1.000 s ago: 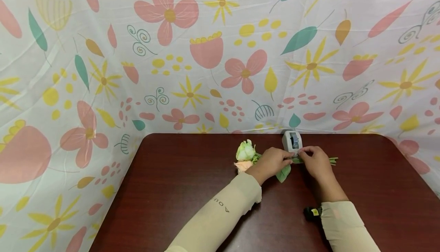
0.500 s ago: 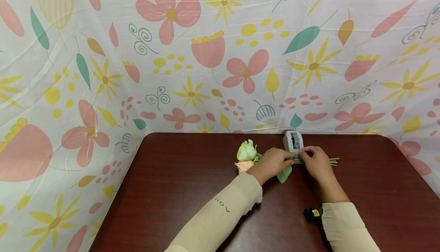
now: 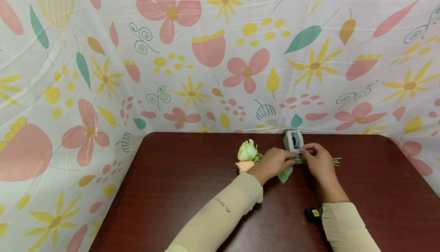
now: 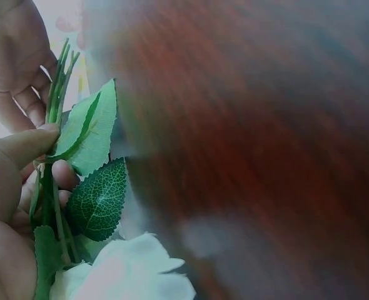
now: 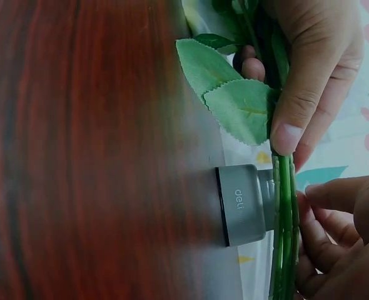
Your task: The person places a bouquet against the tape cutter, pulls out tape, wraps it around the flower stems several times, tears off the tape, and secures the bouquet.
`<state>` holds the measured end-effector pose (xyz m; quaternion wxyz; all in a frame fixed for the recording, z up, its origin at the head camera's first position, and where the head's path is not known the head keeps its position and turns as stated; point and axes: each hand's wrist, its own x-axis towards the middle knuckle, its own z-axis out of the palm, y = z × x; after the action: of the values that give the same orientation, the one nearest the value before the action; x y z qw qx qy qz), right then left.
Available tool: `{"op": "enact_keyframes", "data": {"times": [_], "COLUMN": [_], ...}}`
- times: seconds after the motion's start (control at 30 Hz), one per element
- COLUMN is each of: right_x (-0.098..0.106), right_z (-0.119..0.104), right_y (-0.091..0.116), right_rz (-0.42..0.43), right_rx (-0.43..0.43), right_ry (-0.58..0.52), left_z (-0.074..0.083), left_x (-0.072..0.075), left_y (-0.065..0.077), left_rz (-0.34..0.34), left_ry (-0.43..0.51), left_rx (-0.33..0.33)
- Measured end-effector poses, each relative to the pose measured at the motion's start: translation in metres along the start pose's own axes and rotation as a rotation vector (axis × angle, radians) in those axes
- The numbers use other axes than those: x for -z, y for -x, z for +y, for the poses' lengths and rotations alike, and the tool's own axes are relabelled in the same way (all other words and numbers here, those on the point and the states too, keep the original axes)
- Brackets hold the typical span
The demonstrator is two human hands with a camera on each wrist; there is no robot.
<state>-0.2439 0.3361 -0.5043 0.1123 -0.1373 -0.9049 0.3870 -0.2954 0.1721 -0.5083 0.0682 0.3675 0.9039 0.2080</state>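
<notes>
My left hand (image 3: 272, 163) grips a small bunch of artificial roses by its green stems (image 5: 285, 225), thumb across them. A pale green-white rose (image 3: 247, 151) and a peach rose (image 3: 245, 166) lie at the left end of the bunch. Green leaves (image 5: 242, 111) stick out beside the thumb. Just right of that grip, my right hand (image 3: 320, 164) has thumb and forefinger together at the stems, pinching what looks like a thin strip of clear tape, faint in the head view. Behind the stems stands a grey-white tape dispenser (image 3: 288, 142) marked "deli".
The dark red-brown wooden table (image 3: 178, 191) runs back to a white cloth wall (image 3: 206, 103) printed with flowers and leaves. A black wrist camera (image 3: 312, 214) is on the right wrist, near the sleeve cuff.
My right hand's fingers have lifted slightly and shifted a little right near the dispenser. My left hand keeps its grip on the stems; the whole view has drifted slightly.
</notes>
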Motion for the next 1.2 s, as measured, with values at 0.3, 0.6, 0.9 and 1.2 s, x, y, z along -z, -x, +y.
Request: {"op": "enact_keyframes", "data": {"times": [0.3, 0.6, 0.9, 1.2], "right_x": [0.0, -0.001, -0.002, -0.004], "right_z": [-0.004, -0.009, -0.01, -0.008], "right_y": [0.002, 0.003, 0.006, 0.01], "right_rz": [0.013, 0.017, 0.017, 0.002], "right_rx": [0.021, 0.046, 0.011, -0.017], "right_ry": [0.017, -0.008, -0.104, -0.112], "left_z": [0.002, 0.003, 0.003, 0.001], "left_x": [0.002, 0.004, 0.002, 0.0], "left_y": [0.001, 0.001, 0.0, -0.004], "left_rz": [0.0, 0.029, 0.039, 0.035], "left_ry": [0.018, -0.006, -0.031, -0.038], "left_rx": [0.007, -0.001, -0.006, 0.01]}}
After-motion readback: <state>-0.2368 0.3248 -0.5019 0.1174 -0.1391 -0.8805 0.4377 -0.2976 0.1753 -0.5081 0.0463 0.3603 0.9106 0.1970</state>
